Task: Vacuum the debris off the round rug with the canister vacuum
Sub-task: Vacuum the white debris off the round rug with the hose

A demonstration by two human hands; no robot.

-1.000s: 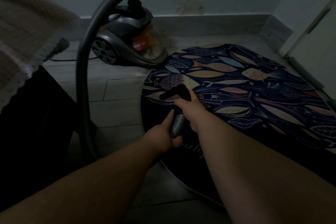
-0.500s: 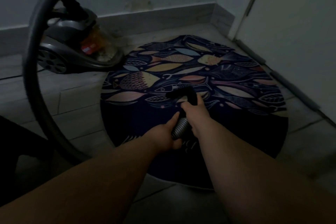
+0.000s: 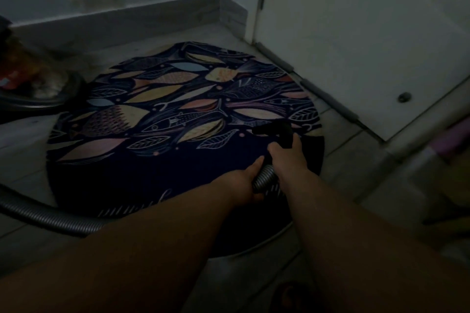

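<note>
Ribbed grey hose (image 3: pixel 264 180) runs between my two hands, low over the near right part of the round rug (image 3: pixel 152 134). Both my forearms reach forward and down from the near edge of the rug, almost side by side, the wrists close together.

My left hand (image 3: pixel 244 183) is the rear one. Its fingers are curled round the hose from the left, and the thumb lies stretched forward along the top of it. My right hand (image 3: pixel 287 157) grips just ahead, knuckles up, its fingers wrapped down round the black neck of the nozzle (image 3: pixel 277 129). Their tips are hidden on the far side. The black nozzle head sticks out past my right hand, its mouth pointing left across the rug's right side, at or just above the pile; in this dim light I cannot tell whether it touches.

Behind my left arm the hose reappears off the rug's near left edge and sweeps away over the tiled floor (image 3: pixel 343 160). The canister vacuum (image 3: pixel 33 89) sits just off the rug's far left edge, only its front showing. A white door (image 3: pixel 356 46) stands beyond the rug's right edge. Any debris on the rug is too dark to make out.
</note>
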